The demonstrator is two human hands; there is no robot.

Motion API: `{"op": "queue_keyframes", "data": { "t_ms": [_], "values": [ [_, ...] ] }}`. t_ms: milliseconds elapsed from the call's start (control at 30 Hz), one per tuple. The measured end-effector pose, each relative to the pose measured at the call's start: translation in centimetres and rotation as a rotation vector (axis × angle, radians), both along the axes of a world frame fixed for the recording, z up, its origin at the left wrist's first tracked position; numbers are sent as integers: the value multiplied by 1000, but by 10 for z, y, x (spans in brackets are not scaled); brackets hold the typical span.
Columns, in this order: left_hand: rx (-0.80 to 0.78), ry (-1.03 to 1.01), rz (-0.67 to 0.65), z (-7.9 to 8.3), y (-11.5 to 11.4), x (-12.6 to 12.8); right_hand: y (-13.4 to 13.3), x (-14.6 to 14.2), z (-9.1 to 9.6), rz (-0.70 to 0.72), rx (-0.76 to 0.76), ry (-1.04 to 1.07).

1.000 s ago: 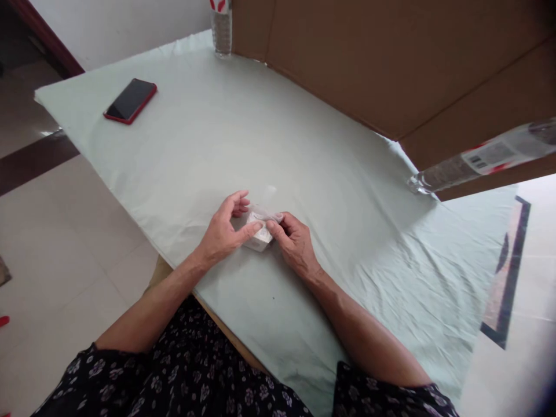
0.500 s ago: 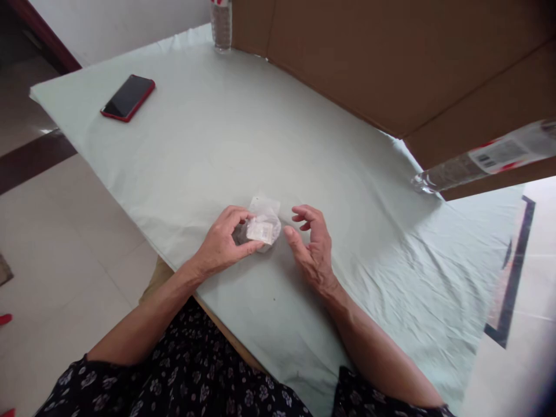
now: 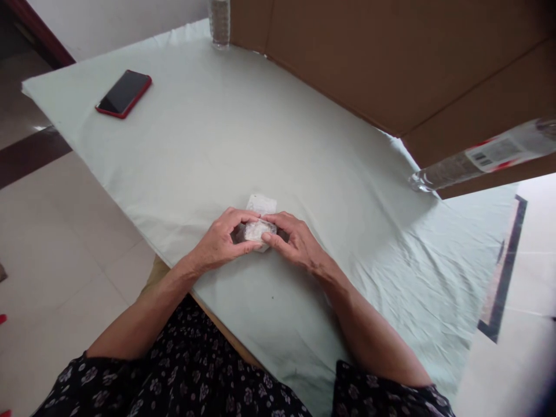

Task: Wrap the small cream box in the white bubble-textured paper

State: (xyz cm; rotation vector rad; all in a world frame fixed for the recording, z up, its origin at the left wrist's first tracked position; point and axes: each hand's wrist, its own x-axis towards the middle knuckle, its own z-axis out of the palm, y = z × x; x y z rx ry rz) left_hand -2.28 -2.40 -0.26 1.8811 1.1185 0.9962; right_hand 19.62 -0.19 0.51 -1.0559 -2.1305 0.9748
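A: How far along does it look?

B: Partway, I'd judge. The small, white, boxy packet (image 3: 256, 233) has shiny, clear, crinkled film (image 3: 252, 227) over its upper face, so it's at least partly covered. On its far side a pale, thin, squarish flap (image 3: 262, 204) sticks out loose, not tucked in. Whether the underside is covered, I can't tell.

A: And where's the packet relative to the hands?

B: Between the 2 of them, near the front edge of the table covered in pale green cloth (image 3: 195, 133). The bare left hand (image 3: 220, 238) grips it from the left between thumb and fingers. The bare right hand (image 3: 294, 238) grips it from the right, its thumb on the upper face. Along the far side, the fingertips of both hands touch or nearly touch; I can't tell which.
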Motion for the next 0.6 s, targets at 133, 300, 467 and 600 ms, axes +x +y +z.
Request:
{"op": "queue_keyframes", "data": {
  "t_ms": [133,300,467,600],
  "values": [
    [-27,-19,16,-2,1,2,0,3,1,-121,-24,-11],
    [-48,-37,16,-5,3,2,18,11,-7,-436,-185,51],
    [-77,-28,17,-5,3,0,45,-2,-12,-350,-258,44],
    [-107,-24,17,-6,4,0,48,-12,-7,-272,-412,113]
  ]
}}
